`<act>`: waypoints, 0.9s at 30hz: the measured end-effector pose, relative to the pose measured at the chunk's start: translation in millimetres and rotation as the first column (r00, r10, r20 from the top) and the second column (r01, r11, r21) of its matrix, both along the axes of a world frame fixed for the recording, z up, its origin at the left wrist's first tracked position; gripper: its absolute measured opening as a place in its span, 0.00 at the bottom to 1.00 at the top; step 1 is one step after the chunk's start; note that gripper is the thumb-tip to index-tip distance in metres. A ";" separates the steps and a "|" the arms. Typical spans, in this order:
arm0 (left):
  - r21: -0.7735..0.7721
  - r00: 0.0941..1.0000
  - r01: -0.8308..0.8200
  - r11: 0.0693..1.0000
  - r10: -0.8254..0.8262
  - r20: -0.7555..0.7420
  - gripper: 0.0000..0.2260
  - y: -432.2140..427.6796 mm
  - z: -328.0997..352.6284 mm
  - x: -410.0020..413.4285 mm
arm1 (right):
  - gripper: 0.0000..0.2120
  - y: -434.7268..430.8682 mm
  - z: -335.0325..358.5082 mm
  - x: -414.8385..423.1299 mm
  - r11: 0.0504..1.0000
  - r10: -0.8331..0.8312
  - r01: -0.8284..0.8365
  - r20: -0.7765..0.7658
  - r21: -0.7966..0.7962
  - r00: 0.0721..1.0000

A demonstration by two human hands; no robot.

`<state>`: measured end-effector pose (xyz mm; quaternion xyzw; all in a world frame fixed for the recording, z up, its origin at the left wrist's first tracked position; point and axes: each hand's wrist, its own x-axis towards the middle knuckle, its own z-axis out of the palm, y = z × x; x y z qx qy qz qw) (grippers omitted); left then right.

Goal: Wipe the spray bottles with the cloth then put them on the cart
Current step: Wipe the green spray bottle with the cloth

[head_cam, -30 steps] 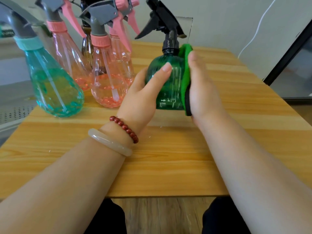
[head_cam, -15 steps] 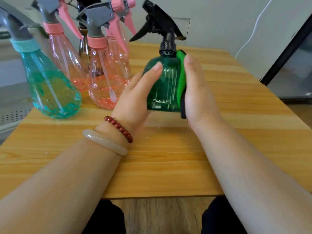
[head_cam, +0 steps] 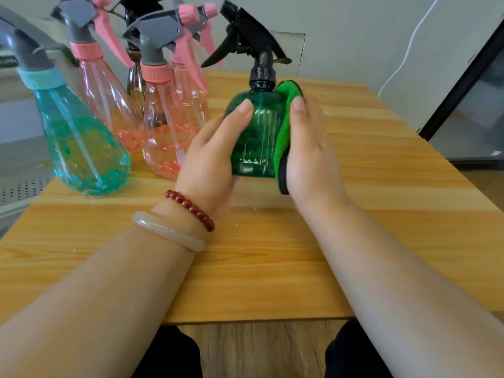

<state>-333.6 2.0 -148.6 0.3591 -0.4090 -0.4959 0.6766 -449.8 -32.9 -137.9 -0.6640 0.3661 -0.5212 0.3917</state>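
A green spray bottle with a black trigger head stands upright on the wooden table. My left hand grips its left side, thumb across the front. On the bottle's right side, my right hand cups a green cloth against the plastic, with its fingers hidden behind. A teal spray bottle stands at the left. Beside it are three pink spray bottles and, behind them, a brown one.
The table's near edge lies just above my lap. A black-framed glass panel stands past the table's right edge. A white cable hangs down the back wall. A grey perforated surface shows at the far left.
The green bottle and both hands have shifted slightly left. My right thumb has slid a little down the cloth, so the cloth's top edge now shows above it.
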 end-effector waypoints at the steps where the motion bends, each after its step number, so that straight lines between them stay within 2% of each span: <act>1: 0.002 1.000 -0.019 1.000 0.019 -0.019 0.20 0.2 1.0 0.7 | 0.12 2.1 -0.2 0.9 0.995 -0.001 -0.001 -0.028 -0.097 1.000; 3: 0.010 0.998 -0.048 0.999 0.048 -0.036 0.20 0.1 1.5 2.7 | 0.11 2.4 0.2 0.8 0.982 -0.010 0.000 -0.051 -0.191 0.999; 5: 0.018 0.997 -0.078 0.997 0.078 0.003 0.19 0.5 2.5 2.4 | 0.10 -2.4 1.8 -2.1 0.984 -0.056 0.042 -0.078 -0.172 0.995; 7: 0.030 0.993 -0.106 0.994 0.105 0.045 0.18 1.8 3.6 -0.2 | 0.12 -9.4 2.8 -8.3 0.980 -0.138 0.122 -0.098 -0.154 0.986; 10: 0.026 0.990 -0.113 0.993 0.110 0.083 0.20 2.2 3.3 -2.4 | 0.16 -12.0 6.0 -12.1 0.938 -0.252 0.212 -0.122 -0.275 0.960; 11: 0.029 0.989 -0.118 0.993 0.115 0.098 0.19 1.0 2.8 -2.2 | 0.17 -13.6 4.6 -13.0 0.933 -0.242 0.199 -0.114 -0.301 0.963; 14: 0.033 0.985 -0.109 0.993 0.104 0.137 0.13 2.5 2.1 -1.4 | 0.18 -6.5 3.1 -7.4 0.971 -0.073 0.069 -0.007 -0.228 0.997; 15: 0.027 0.983 -0.112 0.993 0.106 0.150 0.11 2.7 2.0 -1.0 | 0.17 -1.4 1.5 -3.9 0.954 -0.073 0.071 0.007 -0.293 0.997; 17: 0.025 0.983 -0.131 0.991 0.127 0.131 0.07 3.2 2.1 0.3 | 0.13 5.8 -4.4 1.7 0.850 -0.178 0.143 -0.021 -0.507 0.984; 19: 0.028 0.994 -0.097 0.995 0.095 0.056 0.09 2.1 2.1 0.4 | 0.11 3.1 -8.5 3.0 0.796 -0.229 0.182 -0.008 -0.577 0.973; 21: 0.035 0.996 -0.078 0.996 0.077 0.039 0.15 0.9 2.7 -0.7 | 0.10 -0.7 -5.6 2.4 0.855 -0.235 0.235 0.058 -0.462 0.970; 23: 0.040 0.997 -0.060 0.997 0.058 0.055 0.19 2.4 4.0 -3.2 | 0.12 -4.4 -1.0 0.7 0.967 -0.217 0.239 0.196 -0.093 0.956; 24: 0.039 0.996 -0.051 0.998 0.048 0.075 0.21 2.6 3.7 -3.7 | 0.16 -5.7 0.6 0.5 0.979 -0.205 0.192 0.247 0.075 0.947; 25: 0.035 0.993 -0.049 0.998 0.045 0.105 0.21 3.0 3.0 -3.5 | 0.17 -5.3 1.1 -0.3 0.978 -0.180 0.144 0.268 0.148 0.947; 26: 0.032 0.989 -0.058 0.998 0.053 0.137 0.18 2.0 1.7 -3.4 | 0.16 -4.8 -0.5 -1.8 0.985 -0.160 0.140 0.244 0.096 0.956; 27: 0.018 0.981 -0.077 0.997 0.072 0.181 0.13 2.6 1.7 -4.3 | 0.13 -3.7 -2.6 -3.4 0.986 -0.153 0.164 0.196 -0.040 0.969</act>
